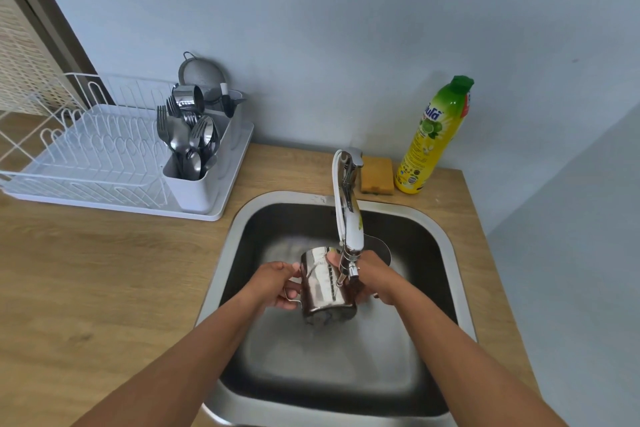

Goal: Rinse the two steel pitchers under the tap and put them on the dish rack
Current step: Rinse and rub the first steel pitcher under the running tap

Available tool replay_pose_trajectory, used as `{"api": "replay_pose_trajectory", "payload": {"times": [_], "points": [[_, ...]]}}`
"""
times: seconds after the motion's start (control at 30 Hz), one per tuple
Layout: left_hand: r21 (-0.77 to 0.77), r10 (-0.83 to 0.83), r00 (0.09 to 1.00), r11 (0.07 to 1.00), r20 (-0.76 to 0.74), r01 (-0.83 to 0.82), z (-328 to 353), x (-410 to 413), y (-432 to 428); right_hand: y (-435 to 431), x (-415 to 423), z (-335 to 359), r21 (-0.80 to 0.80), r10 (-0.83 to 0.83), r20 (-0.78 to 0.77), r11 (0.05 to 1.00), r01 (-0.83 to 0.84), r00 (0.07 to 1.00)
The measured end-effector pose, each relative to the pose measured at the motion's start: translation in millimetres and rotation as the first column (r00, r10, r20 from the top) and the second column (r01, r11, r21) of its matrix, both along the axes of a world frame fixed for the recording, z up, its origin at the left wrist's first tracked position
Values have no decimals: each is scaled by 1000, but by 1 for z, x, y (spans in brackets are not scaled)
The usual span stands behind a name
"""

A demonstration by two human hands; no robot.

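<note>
While gripped over the middle of the sink (228,253), right under the tap (348,218): steel pitcher (327,282), tilted, base toward the viewer, wire handle on the left side.

Left hand (275,284) curled around that handle, thumb pressed on the wall near the rim. Right hand (372,282) wrapped around the opposite side, thumb hooked over the rim, other fingers mostly hidden behind the tap head. Blurred, wet-looking sheen on the sink floor.

Likely hazards, as judgement only:
- Wet steel sliding out of the grip and dropping into the basin.
- Rim knocking the tap head, so close above.
- Water bouncing off the tilted wall onto the wooden counter (104,270).

Grey curved shape (381,246) just behind the tap, perhaps the second pitcher, too hidden to tell.

Well apart to the left, white dish rack (86,156), with forks and spoons (188,146) crowding its holder. Expect drips across the counter on the way there.

Behind the sink, sponge (377,175) and yellow soap bottle (433,135).
</note>
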State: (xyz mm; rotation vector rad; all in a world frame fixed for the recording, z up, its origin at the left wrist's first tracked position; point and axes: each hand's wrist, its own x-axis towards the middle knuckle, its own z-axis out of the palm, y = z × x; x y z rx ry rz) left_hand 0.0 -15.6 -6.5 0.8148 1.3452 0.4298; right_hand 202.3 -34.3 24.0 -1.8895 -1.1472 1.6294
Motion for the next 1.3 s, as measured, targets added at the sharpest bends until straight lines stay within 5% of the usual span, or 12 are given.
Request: {"api": "replay_pose_trajectory", "payload": {"times": [0.43, 0.7, 1.1, 1.3], "points": [[-200, -114, 992, 975, -47, 102, -4, 1, -8, 5, 9, -10, -210, 46, 130, 977, -18, 990], [-197, -146, 989, 971, -31, 138, -5, -1, -10, -3, 5, -11, -247, 60, 111, 969, -31, 992], [-99, -74, 991, 991, 115, 86, 2, 3, -16, -31, 6, -18, 178, -28, 7, 984, 27, 1000], [89, -109, 991, 991, 73, 102, 0, 5, -14, -45, 17, -18, 238, -43, -4, 970, 43, 999]]}}
